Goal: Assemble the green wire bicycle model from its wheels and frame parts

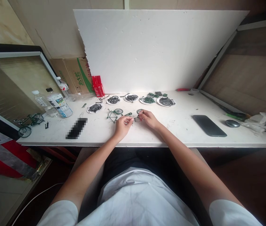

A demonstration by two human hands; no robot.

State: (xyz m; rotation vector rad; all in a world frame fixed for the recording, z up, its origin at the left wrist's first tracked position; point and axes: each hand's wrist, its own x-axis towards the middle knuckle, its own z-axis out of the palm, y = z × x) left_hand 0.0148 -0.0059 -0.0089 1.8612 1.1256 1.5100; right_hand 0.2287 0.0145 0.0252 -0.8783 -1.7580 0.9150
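Note:
My left hand (123,126) and my right hand (149,119) meet near the front middle of the table. Both have their fingertips pinched on a thin pale stick (135,117) that spans the small gap between them. Just left of my left hand lies a green miniature bicycle frame (112,116), with a small spoked wheel (118,111) by it. A small green part (128,114) rests right behind my left fingers. Behind my right fingertips another spoked wheel (139,111) shows, partly covered by them.
White plates with small dark and green parts stand in a row behind, among them one plate (173,104) of wheels. An assembled miniature bicycle (30,124) and bottles (59,105) are on the left. A phone (209,125) and a mouse (232,123) lie on the right.

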